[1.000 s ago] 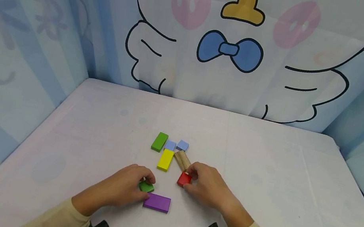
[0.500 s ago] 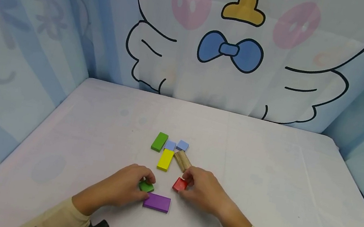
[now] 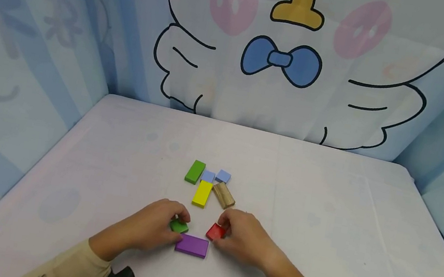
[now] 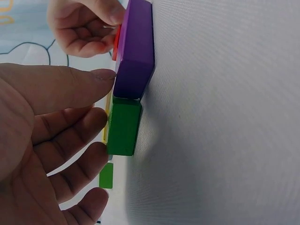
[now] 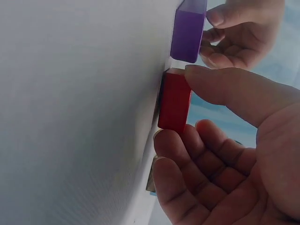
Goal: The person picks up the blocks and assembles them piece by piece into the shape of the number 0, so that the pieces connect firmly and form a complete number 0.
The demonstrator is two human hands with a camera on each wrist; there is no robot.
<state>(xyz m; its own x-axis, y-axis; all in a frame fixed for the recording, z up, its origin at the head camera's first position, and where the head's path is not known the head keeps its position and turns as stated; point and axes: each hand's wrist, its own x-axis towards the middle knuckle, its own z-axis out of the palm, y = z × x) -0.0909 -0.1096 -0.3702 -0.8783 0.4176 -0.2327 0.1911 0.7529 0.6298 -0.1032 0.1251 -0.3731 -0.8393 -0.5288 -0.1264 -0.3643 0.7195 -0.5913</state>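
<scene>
Curling, right hand (image 3: 246, 237) pinches red block (image 3: 214, 232); left hand (image 3: 152, 225) mirrors.

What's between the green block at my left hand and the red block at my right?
In the head view, the stretch between that green block and the red block is bare tabletop; the purple block lies nearer you than that gap.

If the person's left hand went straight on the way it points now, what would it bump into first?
Probably the near green block, right at the left hand; the purple block, beside the thumb, would come almost as soon. I can't tell whether it touches either.
</scene>
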